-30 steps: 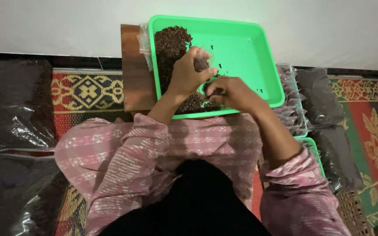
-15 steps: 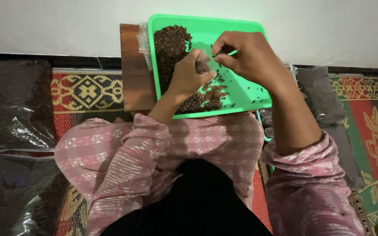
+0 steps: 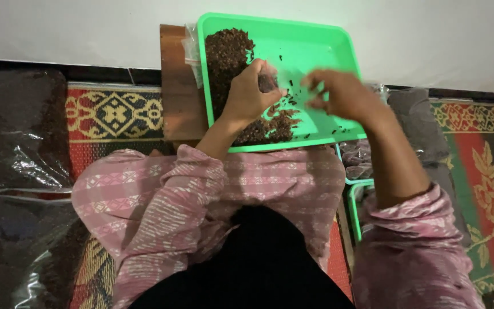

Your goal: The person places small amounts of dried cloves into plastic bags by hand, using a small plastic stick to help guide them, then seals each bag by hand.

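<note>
Left hand (image 3: pixel 251 91) at frame centre curls around a small clear bag, keeping it over the green tray (image 3: pixel 315 40) so spilled dark dried bits (image 3: pixel 227 54) stay inside; right hand (image 3: pixel 338 94) hovers beside, fingers loosely pinched, grip unclear

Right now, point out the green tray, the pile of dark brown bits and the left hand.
green tray (image 3: pixel 321 43), head view, bare floor of the tray
pile of dark brown bits (image 3: pixel 227 51), head view, middle of the heap
left hand (image 3: pixel 250 94), head view, back of the hand
</note>
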